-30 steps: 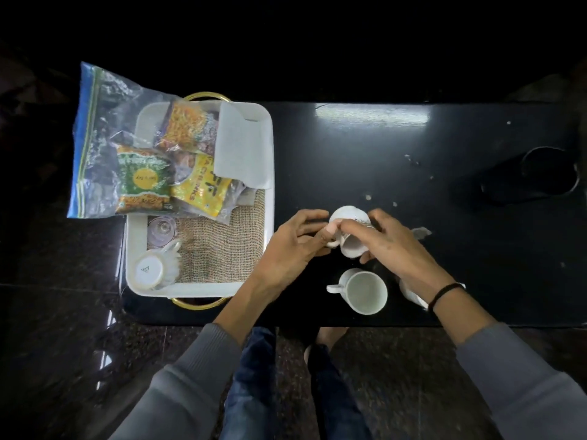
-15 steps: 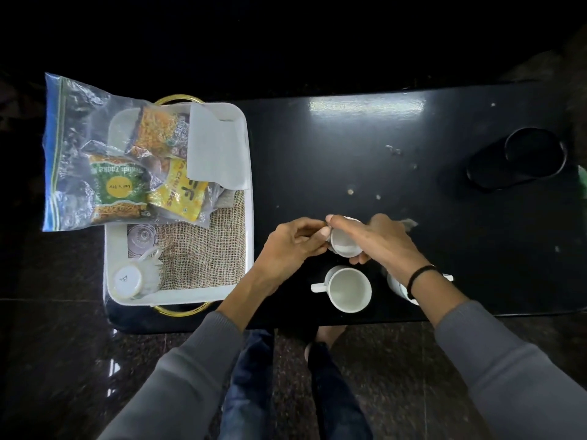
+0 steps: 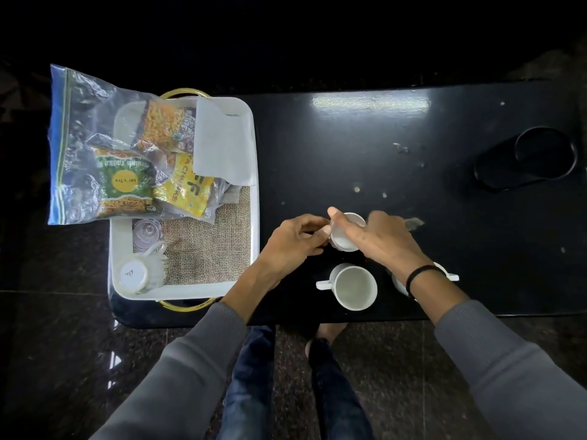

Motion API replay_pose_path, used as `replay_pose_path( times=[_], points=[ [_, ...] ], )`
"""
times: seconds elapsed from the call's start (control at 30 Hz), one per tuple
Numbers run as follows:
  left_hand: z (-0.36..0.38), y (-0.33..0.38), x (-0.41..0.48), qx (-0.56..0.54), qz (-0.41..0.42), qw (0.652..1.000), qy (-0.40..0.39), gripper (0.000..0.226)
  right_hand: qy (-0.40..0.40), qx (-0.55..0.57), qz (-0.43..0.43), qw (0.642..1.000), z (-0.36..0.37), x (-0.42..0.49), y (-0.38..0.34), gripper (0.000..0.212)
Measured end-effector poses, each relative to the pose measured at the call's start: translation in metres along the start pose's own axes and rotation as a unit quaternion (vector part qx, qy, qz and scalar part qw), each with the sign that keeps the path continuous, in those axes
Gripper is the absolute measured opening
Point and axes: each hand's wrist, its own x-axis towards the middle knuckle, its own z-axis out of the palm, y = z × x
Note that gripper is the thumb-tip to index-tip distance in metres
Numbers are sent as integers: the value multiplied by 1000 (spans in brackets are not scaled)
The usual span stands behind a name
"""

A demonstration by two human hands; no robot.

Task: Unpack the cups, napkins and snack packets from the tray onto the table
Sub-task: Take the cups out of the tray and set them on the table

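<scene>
The left hand (image 3: 292,242) and the right hand (image 3: 381,239) both hold a small white cup (image 3: 344,241) with curled fingers, just right of the tray (image 3: 256,198), where the snack bag (image 3: 95,131), napkin (image 3: 222,141) and a tipped cup (image 3: 141,271) lie.

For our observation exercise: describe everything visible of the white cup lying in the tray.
The white cup looks like glossy ceramic with a faintly patterned side. It lies tipped over in the near left corner of the tray, on the burlap liner, its base turned up to the camera with handwriting on it. Its looped handle points away from the person, toward a clear glass beside it.
</scene>
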Motion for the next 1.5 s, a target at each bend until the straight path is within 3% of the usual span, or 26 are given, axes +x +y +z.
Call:
replay_pose_path(
  times=[0.17, 0.5, 0.63, 0.83, 1.03, 1.33, 1.4, 1.5],
  points=[
    [-9, 11, -9, 163, 44, 985, 39, 32, 72, -117, -29, 990, -3, -10, -12, 91],
    [-76, 20, -52, 207, 67, 968, 128, 19, 138, -241, -138, 951, 16, -31, -75, 68],
    [-115, 17, -77, 236, 74, 952, 180, 19, 108, -223, -188, 950, 42, -39, -112, 56],
    [-179, -11, -116, 298, 81, 913, 268, 31, -25, -168, -299, 939, 103, -52, -169, 39],
    [-214, -56, -131, 407, -17, 876, 257, 71, -111, -161, -322, 926, 166, -56, -196, 37],
    [-211, -73, -124, 395, 4, 884, 251, 74, -127, -91, -269, 950, 187, -48, -199, 28],
    [-212, -68, -123, 346, 15, 901, 263, 74, -129, -50, -244, 960, 182, -48, -200, 28],
    [-211, -55, -123, 186, 23, 941, 281, 71, -114, 8, -212, 971, 168, -46, -199, 25]
  ],
)
